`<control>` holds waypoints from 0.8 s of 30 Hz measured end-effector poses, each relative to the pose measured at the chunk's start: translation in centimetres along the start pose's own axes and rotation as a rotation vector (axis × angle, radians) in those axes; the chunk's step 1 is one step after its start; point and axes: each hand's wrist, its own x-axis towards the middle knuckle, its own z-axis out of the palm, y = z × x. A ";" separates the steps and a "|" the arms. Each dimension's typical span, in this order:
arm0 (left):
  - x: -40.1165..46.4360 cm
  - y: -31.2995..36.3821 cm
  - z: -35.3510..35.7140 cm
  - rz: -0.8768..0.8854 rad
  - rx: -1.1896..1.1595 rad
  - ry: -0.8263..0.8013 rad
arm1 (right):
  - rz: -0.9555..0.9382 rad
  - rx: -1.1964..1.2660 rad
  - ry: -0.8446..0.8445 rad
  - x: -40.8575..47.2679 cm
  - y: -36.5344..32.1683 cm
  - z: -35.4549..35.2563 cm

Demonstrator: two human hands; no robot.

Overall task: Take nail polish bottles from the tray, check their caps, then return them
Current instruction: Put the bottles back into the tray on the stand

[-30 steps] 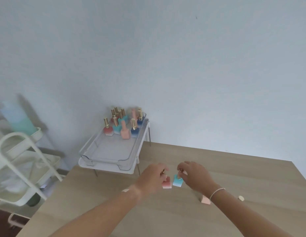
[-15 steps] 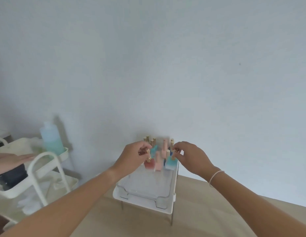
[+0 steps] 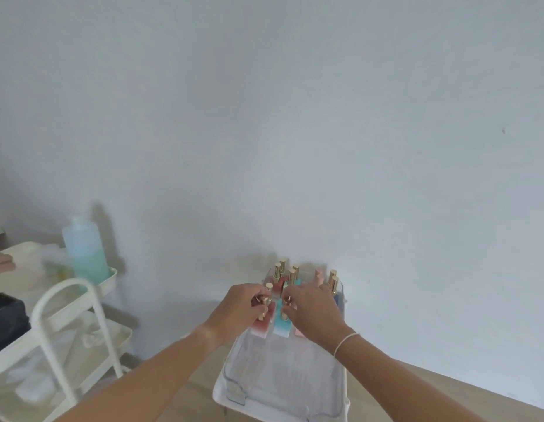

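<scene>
Over the clear tray (image 3: 282,376), both hands pinch gold caps: the left hand (image 3: 238,309) grips the red bottle (image 3: 262,325), the right hand (image 3: 313,312) the teal bottle (image 3: 279,325). Both bottles sit side by side at the tray's far half, before the other bottles (image 3: 287,274). A white cart (image 3: 66,324) stands left.

1. A plain pale blue-grey wall (image 3: 295,117) fills most of the view, evenly lit, with a small dark speck at its right.
2. A white tiered cart (image 3: 66,324) stands at the wall's lower left, its curved handle toward the camera.
3. On the cart's top shelf stands a translucent bottle (image 3: 85,251) of blue-green liquid; something dark lies left of it.
4. A light wooden surface (image 3: 447,391) meets the wall at lower right.
</scene>
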 end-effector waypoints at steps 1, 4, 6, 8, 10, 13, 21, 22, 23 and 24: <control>0.4 -0.2 0.2 0.000 -0.001 -0.005 | 0.002 -0.022 -0.005 0.4 0.0 0.3; 1.4 -0.9 0.5 0.006 0.015 -0.008 | -0.006 -0.065 -0.007 1.4 0.0 1.1; 1.8 -1.1 0.7 0.010 0.018 0.000 | -0.012 -0.102 -0.004 1.8 0.1 1.3; 2.1 -1.2 0.7 0.017 0.009 0.014 | -0.014 -0.130 -0.001 2.2 0.2 1.4; 2.5 -1.3 0.8 0.026 0.007 0.025 | -0.019 -0.145 0.001 2.3 0.3 1.5; 2.9 -1.3 0.9 0.041 0.021 0.017 | -0.016 -0.156 0.001 2.6 0.4 1.7; 4.2 -1.3 1.1 0.071 0.058 0.015 | -0.031 -0.156 0.033 3.7 0.9 2.1; 4.3 -1.3 1.2 0.075 0.059 0.018 | -0.032 -0.158 0.037 3.9 0.9 2.1; 4.5 -1.4 1.3 0.077 0.055 0.020 | -0.035 -0.162 0.044 4.0 0.9 2.1; 4.7 -1.4 1.3 0.078 0.048 0.021 | -0.038 -0.169 0.052 4.2 0.9 2.0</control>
